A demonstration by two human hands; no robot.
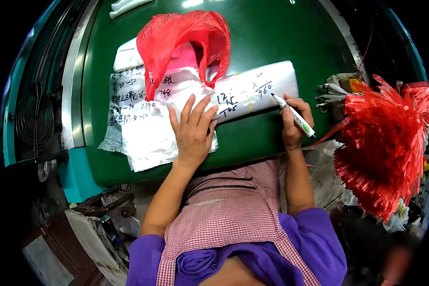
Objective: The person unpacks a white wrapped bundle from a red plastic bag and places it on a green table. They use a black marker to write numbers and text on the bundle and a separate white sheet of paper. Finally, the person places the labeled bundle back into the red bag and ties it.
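Right hand (291, 129) pinches the white marker (298, 119) in a closed pen grip, tip at the near-right edge of the folded white plastic bundle (243, 98). Left hand (194, 133) lies palm-down at bundle's left end, fingers part-spread, clasping nothing. Red plastic bag (164, 35) sits beyond that end.

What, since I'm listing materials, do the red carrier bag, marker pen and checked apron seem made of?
Red carrier bag: probably plastic film, glossy; it's translucent and crinkled.
Marker pen: seemingly hard plastic, smooth; its white barrel looks rigid.
Checked apron: apparently woven cloth, matte; it creases softly, fibre unclear.
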